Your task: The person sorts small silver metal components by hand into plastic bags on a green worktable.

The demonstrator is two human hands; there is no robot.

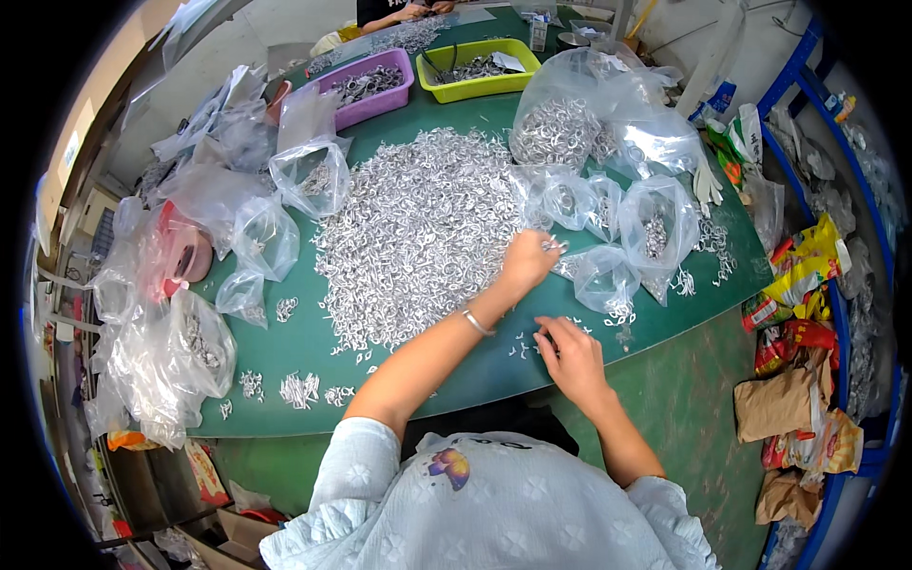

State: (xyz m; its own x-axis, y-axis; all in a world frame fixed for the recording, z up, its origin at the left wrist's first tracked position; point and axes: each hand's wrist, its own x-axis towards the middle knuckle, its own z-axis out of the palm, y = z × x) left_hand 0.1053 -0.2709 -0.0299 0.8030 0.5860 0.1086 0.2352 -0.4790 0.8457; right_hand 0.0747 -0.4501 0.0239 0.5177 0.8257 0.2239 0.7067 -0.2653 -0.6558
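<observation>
A wide heap of small silvery metal pieces (418,228), many hook- or loop-shaped, covers the middle of the green table (465,370). My left hand (528,258) reaches to the heap's right edge, its fingers closed on a few of the metal pieces that show at the fingertips. Close beyond it stand open clear bags (605,275), some with pieces inside. By the table's near edge, my right hand (574,361) rests low with its fingers loosely bent and apart, and I see nothing in it. A few loose pieces (521,348) lie just left of it.
Purple (375,87) and yellow-green (478,72) bins of metal parts stand at the back. A large filled bag (560,123) is behind right. Clear bags (190,342) and a pink container (185,249) crowd the left. Another person's hands (418,11) work across. Blue shelving (836,313) stands right.
</observation>
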